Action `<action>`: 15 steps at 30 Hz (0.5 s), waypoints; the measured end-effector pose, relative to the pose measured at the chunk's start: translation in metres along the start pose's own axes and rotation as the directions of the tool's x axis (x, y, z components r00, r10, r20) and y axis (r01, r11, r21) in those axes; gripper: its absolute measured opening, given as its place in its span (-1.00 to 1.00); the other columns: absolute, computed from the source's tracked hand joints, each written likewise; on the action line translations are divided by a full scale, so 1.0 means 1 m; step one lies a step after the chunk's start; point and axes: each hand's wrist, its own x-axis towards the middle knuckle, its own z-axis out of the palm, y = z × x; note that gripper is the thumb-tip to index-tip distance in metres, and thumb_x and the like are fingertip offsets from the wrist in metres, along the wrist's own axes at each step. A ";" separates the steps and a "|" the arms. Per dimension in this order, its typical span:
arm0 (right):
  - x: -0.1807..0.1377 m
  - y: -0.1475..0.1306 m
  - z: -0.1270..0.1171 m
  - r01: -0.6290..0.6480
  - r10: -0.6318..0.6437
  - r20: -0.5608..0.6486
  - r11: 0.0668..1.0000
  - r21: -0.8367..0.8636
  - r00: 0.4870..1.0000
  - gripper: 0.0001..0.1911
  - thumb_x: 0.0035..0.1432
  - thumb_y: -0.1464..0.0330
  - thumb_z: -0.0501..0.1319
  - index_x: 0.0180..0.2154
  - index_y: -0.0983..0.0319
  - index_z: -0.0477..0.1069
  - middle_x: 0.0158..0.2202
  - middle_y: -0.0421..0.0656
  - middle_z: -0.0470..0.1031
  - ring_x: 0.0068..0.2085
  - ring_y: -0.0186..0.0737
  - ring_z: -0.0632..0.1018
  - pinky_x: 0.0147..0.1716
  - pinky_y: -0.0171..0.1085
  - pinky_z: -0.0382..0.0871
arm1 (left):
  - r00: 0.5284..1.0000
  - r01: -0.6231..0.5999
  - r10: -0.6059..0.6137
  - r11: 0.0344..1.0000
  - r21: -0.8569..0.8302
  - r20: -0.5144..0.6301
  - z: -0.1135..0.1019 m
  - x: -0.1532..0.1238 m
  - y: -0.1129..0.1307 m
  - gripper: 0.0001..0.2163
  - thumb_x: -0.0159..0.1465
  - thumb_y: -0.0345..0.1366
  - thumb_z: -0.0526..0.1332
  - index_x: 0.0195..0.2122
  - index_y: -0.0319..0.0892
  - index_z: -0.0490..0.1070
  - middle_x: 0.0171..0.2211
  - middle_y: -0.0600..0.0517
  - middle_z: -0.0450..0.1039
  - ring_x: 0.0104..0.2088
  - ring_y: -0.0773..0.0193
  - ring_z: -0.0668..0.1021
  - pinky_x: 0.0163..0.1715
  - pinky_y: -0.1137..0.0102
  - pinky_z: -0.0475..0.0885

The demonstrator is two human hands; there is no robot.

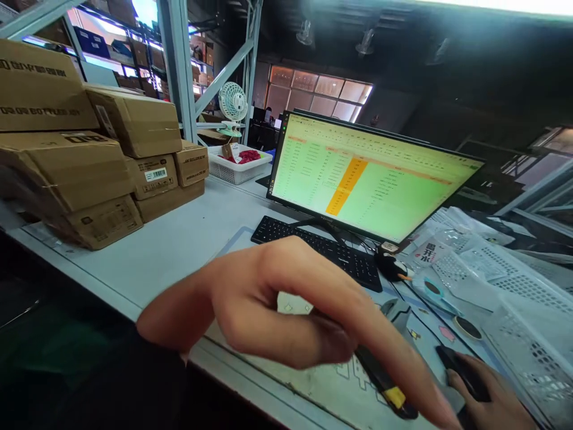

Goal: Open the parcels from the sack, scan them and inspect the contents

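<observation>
My left hand (277,298) is large in the foreground, raised in front of the desk. Its index finger stretches down to the right, the thumb sits apart below it, and the other fingers are mostly hidden. Nothing shows in its grasp. Behind that index finger, a black utility knife (376,376) with a yellow patch lies on the desk mat (308,382), partly covered. At the lower right, my right hand (496,394) rests over a black computer mouse (465,373). A black keyboard (358,263) stands beyond my left hand, in front of a tilted-looking monitor (358,179) showing a spreadsheet.
Cardboard boxes (138,122) are stacked on the left of the desk (179,233). A white basket (239,170) with red items and a small fan (233,101) stand behind. White perforated baskets (528,286), plastic packaging and a tape roll (467,327) crowd the right side.
</observation>
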 end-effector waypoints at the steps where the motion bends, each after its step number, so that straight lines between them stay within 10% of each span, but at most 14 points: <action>1: 0.000 -0.006 -0.003 -0.023 0.023 -0.009 0.998 0.060 1.000 -0.61 0.00 -0.13 0.16 -0.16 -0.16 0.41 0.02 0.02 0.56 0.11 0.36 0.58 0.17 0.27 0.43 | 1.000 -0.012 0.012 1.000 -0.017 0.028 0.000 0.006 -0.003 -0.73 0.42 -0.30 0.17 -0.07 -0.01 0.70 -0.48 0.02 0.60 -0.57 0.32 0.58 -0.51 0.46 0.52; 15: 0.000 -0.026 -0.013 -0.093 0.086 0.046 0.978 0.186 0.995 -0.59 -0.07 -0.08 0.22 -0.17 -0.11 0.42 0.01 0.04 0.53 0.13 0.42 0.55 0.27 0.27 0.32 | 0.966 -0.071 0.075 0.997 -0.023 0.248 0.002 0.022 -0.016 -0.74 0.42 -0.21 0.21 0.00 -0.06 0.66 -0.19 -0.09 0.70 -0.39 0.26 0.65 -0.30 0.46 0.60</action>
